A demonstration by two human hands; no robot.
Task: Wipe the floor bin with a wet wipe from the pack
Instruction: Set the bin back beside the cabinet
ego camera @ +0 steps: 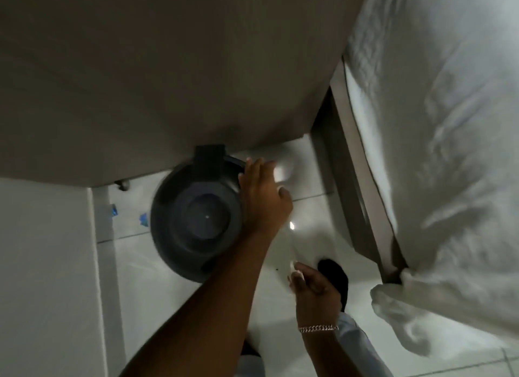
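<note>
The floor bin (179, 236) is round and dark grey, seen from above. It stands on the tiled floor with its lid (209, 159) up against the wall. My left hand (262, 199) reaches across and grips the bin's right rim, fingers curled over the edge. My right hand (313, 288), with a chain bracelet on the wrist, hovers lower right of the bin, apart from it. Its fingers pinch a small white wad, which looks like the wet wipe (295, 268). The frame is motion-blurred. The pack is not in view.
A grey-brown wall (168, 67) rises behind the bin. A bed with white bedding (435, 152) fills the right side, its frame (362, 202) close to the bin. A white cabinet side (42, 264) stands on the left. My dark shoe (335, 272) is on the glossy floor (309, 230).
</note>
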